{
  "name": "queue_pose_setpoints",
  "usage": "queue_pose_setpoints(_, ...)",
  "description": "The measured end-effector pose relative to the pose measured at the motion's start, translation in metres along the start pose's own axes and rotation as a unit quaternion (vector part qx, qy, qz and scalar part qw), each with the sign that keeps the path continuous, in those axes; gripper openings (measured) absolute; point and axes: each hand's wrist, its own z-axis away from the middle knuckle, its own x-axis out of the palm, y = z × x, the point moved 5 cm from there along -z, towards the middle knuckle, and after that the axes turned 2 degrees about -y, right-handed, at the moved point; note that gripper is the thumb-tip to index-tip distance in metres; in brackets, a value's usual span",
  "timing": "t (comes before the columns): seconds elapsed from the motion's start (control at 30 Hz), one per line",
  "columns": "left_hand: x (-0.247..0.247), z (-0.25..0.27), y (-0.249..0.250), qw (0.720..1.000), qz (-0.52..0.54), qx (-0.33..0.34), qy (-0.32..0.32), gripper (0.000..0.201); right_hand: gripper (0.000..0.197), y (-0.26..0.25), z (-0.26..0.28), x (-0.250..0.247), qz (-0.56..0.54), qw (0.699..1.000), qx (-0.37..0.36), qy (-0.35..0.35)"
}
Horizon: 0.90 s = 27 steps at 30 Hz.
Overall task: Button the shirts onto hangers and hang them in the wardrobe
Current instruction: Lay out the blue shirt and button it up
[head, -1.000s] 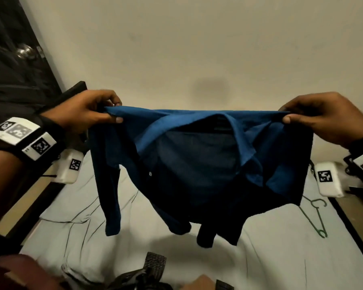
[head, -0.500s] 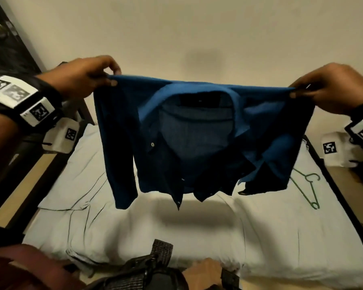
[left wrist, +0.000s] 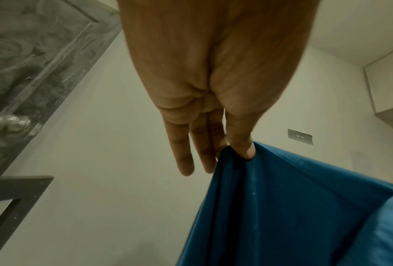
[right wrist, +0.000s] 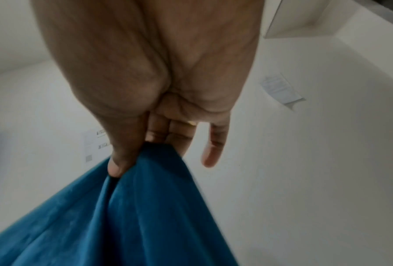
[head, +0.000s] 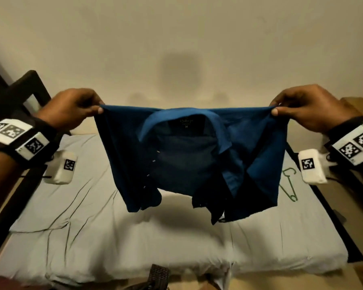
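My left hand (head: 71, 108) and right hand (head: 308, 107) each pinched a shoulder of the blue shirt (head: 189, 164) — unbuttoned, stretched above the bed (head: 92, 227) — near a green hanger (head: 288, 186).

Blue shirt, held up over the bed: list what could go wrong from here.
1. The left hand and right hand each only pinch a shoulder edge of the blue shirt; so small a grip could slip and drop it onto the bed.
2. The front hangs open and bunched, so it may be hard to line up the buttons.
3. The green hanger lies on the bed behind the shirt's right side; lowering the shirt could cover or snag it.
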Motion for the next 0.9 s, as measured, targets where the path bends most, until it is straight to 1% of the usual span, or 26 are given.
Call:
queue_pose_setpoints(0.07,0.006,0.004,0.004,1.0,0.005,-0.001,-0.02,0.008,0.015,0.005,0.01,0.0,0.023,0.999,0.003,-0.032)
queue_pose_setpoints(0.13,0.008,0.007,0.011,0.999,-0.025,0.011,-0.023,0.008,0.019,0.005,0.017,-0.001,0.062,0.997,-0.004,-0.052)
queue_pose_setpoints(0.2,0.008,0.01,0.021,0.997,-0.068,0.035,-0.014,0.01,0.019,0.004,0.023,-0.004,0.091,0.995,-0.013,-0.049)
queue_pose_setpoints(0.3,0.006,0.013,0.034,0.994,-0.103,0.046,-0.008,0.018,0.015,0.006,0.031,-0.009,0.117,0.993,-0.011,-0.031)
queue_pose_setpoints(0.37,0.006,0.015,0.041,0.994,-0.105,0.038,-0.011,0.025,0.015,0.01,0.04,-0.01,0.113,0.992,-0.01,-0.06)
queue_pose_setpoints(0.4,0.007,0.017,0.045,0.995,-0.091,0.029,-0.01,0.027,0.016,0.013,0.046,-0.01,0.109,0.991,-0.008,-0.082)
queue_pose_setpoints(0.47,0.007,0.019,0.05,1.0,-0.021,0.002,-0.006,0.028,0.018,0.019,0.056,-0.011,0.113,0.987,-0.002,-0.116)
queue_pose_setpoints(0.53,0.008,0.02,0.059,0.998,0.051,-0.021,-0.009,0.028,0.017,0.028,0.067,-0.015,0.114,0.987,0.01,-0.11)
queue_pose_setpoints(0.63,0.013,0.02,0.073,0.994,0.109,-0.02,-0.022,0.031,0.023,0.045,0.078,-0.021,0.067,0.994,0.042,-0.071)
queue_pose_setpoints(0.77,0.021,0.022,0.092,0.988,0.149,-0.018,-0.031,0.039,0.027,0.064,0.099,-0.03,-0.037,0.996,0.052,-0.062)
queue_pose_setpoints(0.87,0.025,0.025,0.094,0.984,0.168,-0.04,-0.034,0.044,0.024,0.072,0.117,-0.033,-0.165,0.979,0.049,-0.108)
queue_pose_setpoints(0.9,0.026,0.027,0.096,0.983,0.174,-0.044,-0.032,0.046,0.024,0.075,0.123,-0.033,-0.188,0.973,0.043,-0.125)
